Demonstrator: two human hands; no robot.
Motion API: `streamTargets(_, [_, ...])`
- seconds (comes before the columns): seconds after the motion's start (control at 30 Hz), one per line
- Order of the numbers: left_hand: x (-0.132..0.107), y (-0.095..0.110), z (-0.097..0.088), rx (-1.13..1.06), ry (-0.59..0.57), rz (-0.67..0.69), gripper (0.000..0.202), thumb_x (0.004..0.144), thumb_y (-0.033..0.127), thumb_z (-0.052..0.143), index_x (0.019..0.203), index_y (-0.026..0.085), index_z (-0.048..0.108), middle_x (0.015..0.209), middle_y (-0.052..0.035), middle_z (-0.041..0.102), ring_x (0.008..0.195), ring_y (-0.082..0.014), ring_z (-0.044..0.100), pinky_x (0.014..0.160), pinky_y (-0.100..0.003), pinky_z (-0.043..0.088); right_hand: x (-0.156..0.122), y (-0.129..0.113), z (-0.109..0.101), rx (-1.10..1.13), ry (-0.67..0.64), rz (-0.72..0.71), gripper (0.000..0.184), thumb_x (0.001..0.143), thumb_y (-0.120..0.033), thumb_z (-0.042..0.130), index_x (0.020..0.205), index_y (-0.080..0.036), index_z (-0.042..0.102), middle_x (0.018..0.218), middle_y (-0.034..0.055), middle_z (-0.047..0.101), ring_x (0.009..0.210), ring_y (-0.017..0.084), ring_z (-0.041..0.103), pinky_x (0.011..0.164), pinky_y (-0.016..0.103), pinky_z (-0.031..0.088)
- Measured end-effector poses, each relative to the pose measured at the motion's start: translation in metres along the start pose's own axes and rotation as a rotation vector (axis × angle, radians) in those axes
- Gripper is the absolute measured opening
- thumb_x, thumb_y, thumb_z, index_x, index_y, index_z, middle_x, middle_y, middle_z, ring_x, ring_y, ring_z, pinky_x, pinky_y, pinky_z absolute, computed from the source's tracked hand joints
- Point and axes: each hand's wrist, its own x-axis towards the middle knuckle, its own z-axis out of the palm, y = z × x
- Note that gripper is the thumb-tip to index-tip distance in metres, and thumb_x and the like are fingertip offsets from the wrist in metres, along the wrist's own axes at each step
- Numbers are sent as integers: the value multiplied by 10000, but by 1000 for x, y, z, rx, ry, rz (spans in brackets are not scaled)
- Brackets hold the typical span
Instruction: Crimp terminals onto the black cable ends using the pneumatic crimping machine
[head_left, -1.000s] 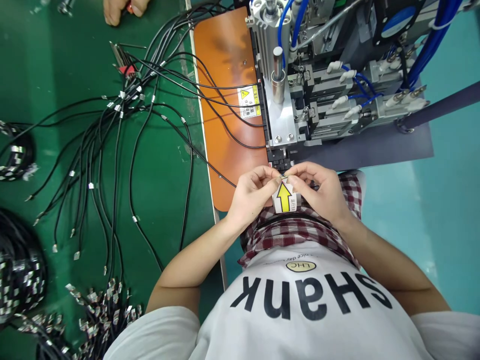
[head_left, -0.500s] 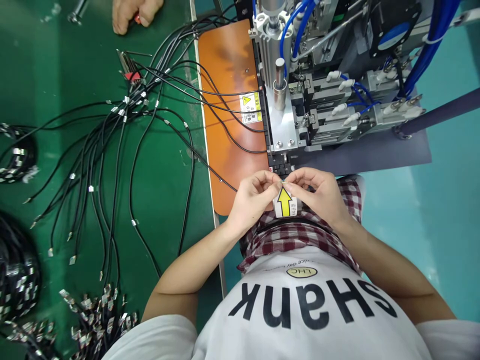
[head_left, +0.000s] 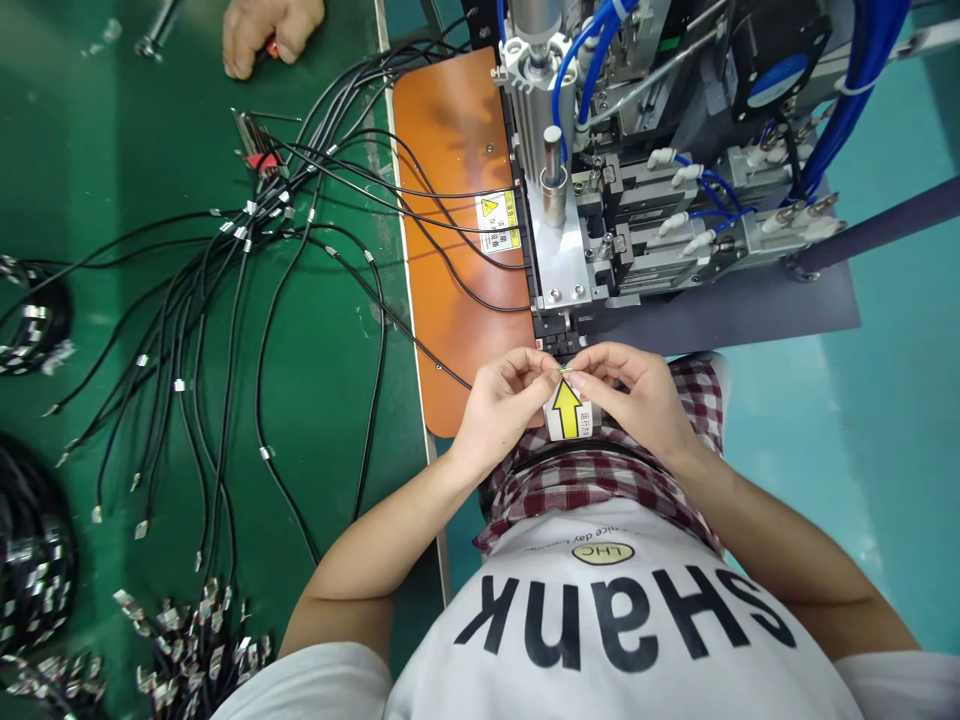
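My left hand [head_left: 504, 402] is closed in a pinch on the end of a black cable [head_left: 439, 362], which runs in from the left under its fingers. Opposite it, my right hand [head_left: 637, 395] pinches thin light-coloured wires [head_left: 564, 369] at the cable's tip; most of them are hidden by the fingertips. Both hands are nearly touching, just above a white label with a yellow arrow [head_left: 568, 410]. Right in front of the fingers is the black front end of the machine's track [head_left: 559, 340]. Several other black cables [head_left: 450, 262] lead into that track.
A machine with metal cylinders [head_left: 553, 195] and blue air tubes [head_left: 862, 90] stands ahead. Its orange plate [head_left: 469, 330] adjoins the green table [head_left: 315, 300], where a spread cable bunch [head_left: 251, 215] and coiled cables [head_left: 34, 545] lie. A co-worker's hand [head_left: 274, 30] rests at the far left.
The view has shifted slightly. Both hands keep their pinch at the cable end in about the same place, with only small finger movement.
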Motion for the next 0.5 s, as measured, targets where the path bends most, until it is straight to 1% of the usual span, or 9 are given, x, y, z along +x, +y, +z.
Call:
streamTargets(0.07, [0,0,0,11,6,0,294,798,418,782,884,170,648,663,39,538,521,-48,463,446,-133,406,0,0,-2,2,-1,-6,164,886,-322,696,982,-201,752,912,46,761,787,187,686,706,316,508])
streamTargets(0.13, [0,-1,-1,25,5,-1,301,801,427,778,892,170,652,669,36,544,525,-52,475,447,-138,408,0,-1,-2,-9,14,-21,175,899,-327,677,999,-206,755,915,45,761,779,186,687,699,316,511])
streamTargets(0.27, [0,-2,-3,50,-2,4,312,805,441,779,895,168,658,673,31,549,527,-53,482,445,-143,400,1,-3,3,-96,77,-98,111,877,-308,703,896,-208,749,838,24,740,725,166,658,657,299,481])
streamTargets(0.4, [0,-3,-4,57,-11,36,299,806,436,784,883,170,672,664,26,557,519,-59,479,437,-153,383,3,-3,5,-167,119,-208,81,881,-253,688,817,-205,701,797,9,692,715,148,608,674,293,472])
streamTargets(0.47, [0,-5,-3,51,-17,77,273,819,420,776,894,176,679,671,22,566,519,-63,477,437,-162,373,4,-2,5,-176,117,-232,86,891,-239,668,814,-202,677,795,5,664,711,140,585,681,290,466])
streamTargets(0.5, [0,-7,-2,56,-15,119,254,827,405,772,902,179,684,688,16,579,529,-66,481,448,-168,380,3,0,4,-166,108,-223,94,898,-242,659,814,-200,665,792,4,653,707,138,578,681,288,464])
